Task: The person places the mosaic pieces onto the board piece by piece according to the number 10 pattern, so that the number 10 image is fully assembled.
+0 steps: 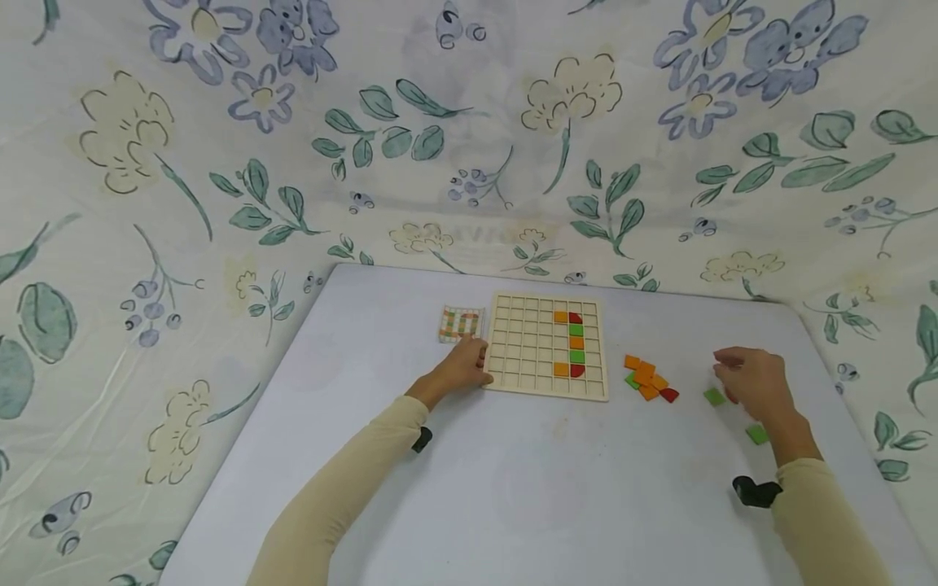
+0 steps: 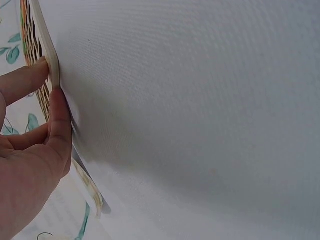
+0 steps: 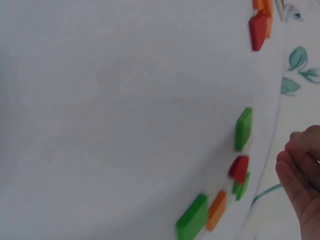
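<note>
A wooden grid board (image 1: 545,346) lies on the white table (image 1: 513,480). One column of it holds orange, green and red tiles (image 1: 575,343). My left hand (image 1: 476,362) is at the board's near-left corner. In the left wrist view the left hand (image 2: 52,85) pinches the board's edge (image 2: 47,50) between thumb (image 2: 60,125) and forefinger. My right hand (image 1: 725,374) hovers over the table to the right, next to a loose green tile (image 1: 714,396). Its fingers (image 3: 300,170) are loosely curled with nothing seen in them.
A pile of orange, green and red tiles (image 1: 648,381) lies right of the board. Another green tile (image 1: 757,434) is by my right wrist. More tiles (image 3: 239,168) show in the blurred right wrist view. A pattern card (image 1: 460,323) sits left of the board. Floral cloth (image 1: 220,203) surrounds the table.
</note>
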The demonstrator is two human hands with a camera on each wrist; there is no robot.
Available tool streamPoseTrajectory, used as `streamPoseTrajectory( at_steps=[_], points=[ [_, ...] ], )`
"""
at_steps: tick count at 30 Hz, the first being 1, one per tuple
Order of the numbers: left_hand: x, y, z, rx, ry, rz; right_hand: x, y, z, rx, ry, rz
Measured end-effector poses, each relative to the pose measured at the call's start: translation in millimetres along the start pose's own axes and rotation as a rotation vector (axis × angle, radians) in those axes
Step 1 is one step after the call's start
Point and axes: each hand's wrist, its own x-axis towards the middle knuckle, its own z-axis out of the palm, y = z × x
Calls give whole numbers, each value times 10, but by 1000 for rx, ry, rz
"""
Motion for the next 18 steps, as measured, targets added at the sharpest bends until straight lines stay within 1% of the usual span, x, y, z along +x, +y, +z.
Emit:
streamPoseTrajectory(
  at_steps=[6,9,13,18],
  points=[
    [-11,-1,-1,-3,-1,-10,-129,198,-40,13,-43,126],
    [-10,-7,2,0,-1,-8,-166,254,-40,-10,-56,161],
    [-1,-11,9,-16,-3,-10,-212,305,-18,-32,-39,168],
    [0,-4,8,-21,-5,-20,-245,351,32,-23,22,115]
  ],
)
